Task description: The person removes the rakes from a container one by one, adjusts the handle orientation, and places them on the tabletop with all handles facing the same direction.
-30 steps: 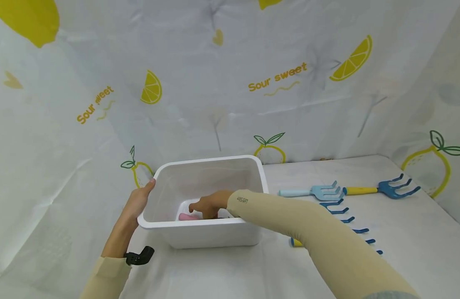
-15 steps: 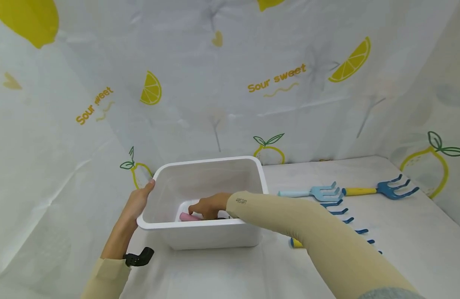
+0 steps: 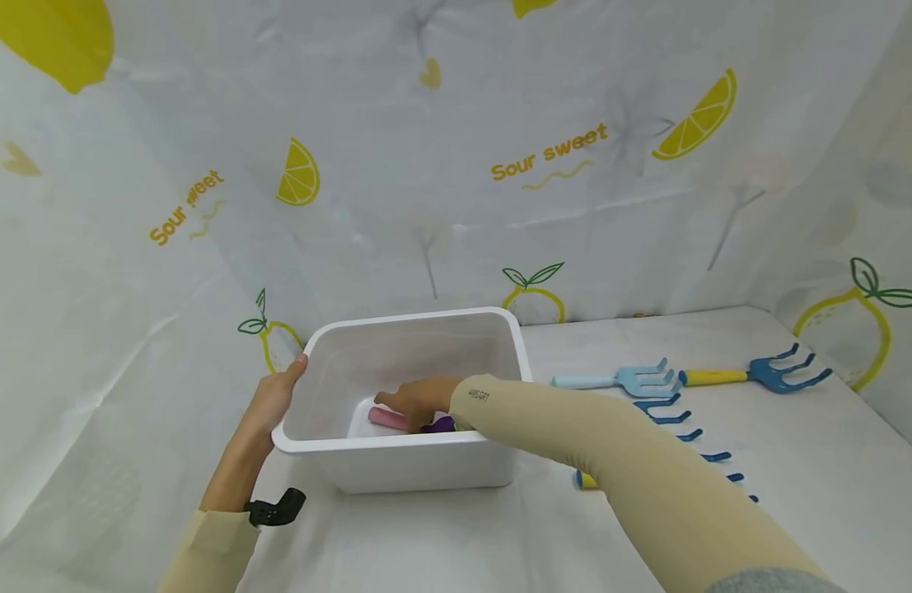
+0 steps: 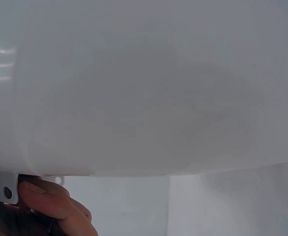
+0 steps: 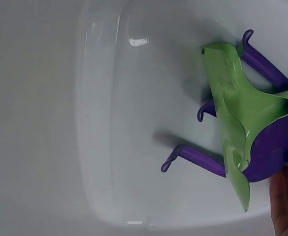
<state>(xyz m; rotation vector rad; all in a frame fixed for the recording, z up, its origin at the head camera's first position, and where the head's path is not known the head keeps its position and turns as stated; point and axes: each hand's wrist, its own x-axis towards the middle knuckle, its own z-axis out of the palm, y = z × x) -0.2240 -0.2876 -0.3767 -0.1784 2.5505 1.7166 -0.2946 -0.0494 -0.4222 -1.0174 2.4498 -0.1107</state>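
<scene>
A white plastic bin (image 3: 418, 465) stands on the table, seen in the head view. My left hand (image 3: 273, 403) grips its left rim, thumb on top; in the left wrist view curled fingers (image 4: 60, 206) show below the bin's wall. Inside the bin, my right hand (image 3: 418, 399) holds a purple hand rake near its neck. The rake's pink handle (image 3: 387, 418) sticks out to the left of the hand. In the right wrist view, the purple rake (image 5: 276, 145) has hooked tines, and a light green garden tool head (image 5: 235, 93) lies across it. Fingertips (image 5: 281, 191) meet the purple head's edge.
Right of the bin lie a light blue hand rake (image 3: 641, 381) and a blue hand rake (image 3: 778, 375) with yellow handle. More blue tines (image 3: 715, 457) and a yellow handle end (image 3: 586, 479) show around the right sleeve. A lemon-print sheet (image 3: 396, 206) hangs behind.
Inside the bin, the pink handle has shifted a little right and up with my right hand, and purple now shows beneath the hand. My left hand stays on the rim.
</scene>
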